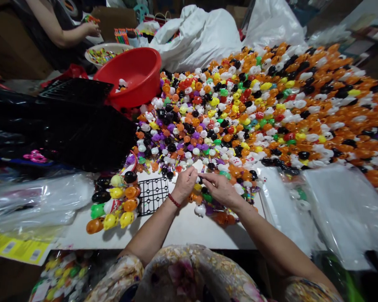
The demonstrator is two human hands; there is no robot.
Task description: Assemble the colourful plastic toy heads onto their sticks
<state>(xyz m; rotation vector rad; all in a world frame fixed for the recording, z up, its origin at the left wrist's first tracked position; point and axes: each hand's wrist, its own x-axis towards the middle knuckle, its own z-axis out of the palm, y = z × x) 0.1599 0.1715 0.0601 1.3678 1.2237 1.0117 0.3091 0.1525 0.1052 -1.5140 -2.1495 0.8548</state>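
Note:
My left hand (185,183), with a red bead bracelet at the wrist, is closed with its fingertips pinched together. My right hand (219,189) is closed just beside it, thumb and forefinger pinching close to the left fingertips. What they hold is small and mostly hidden; only a dark bit shows between them. To the left lies a black plastic grid (153,195), with yellow, orange, black, white and green toy heads standing over its left part. Below my right hand is a small cluster of toys, with a white one (200,210) at its near edge.
A large heap of colourful plastic toys (227,113) covers the far and right table. A red basin (138,71) stands behind at left, near black grid stacks (75,92). Clear plastic bags (334,209) lie at right, more at left. Another person's arm (66,37) shows far left.

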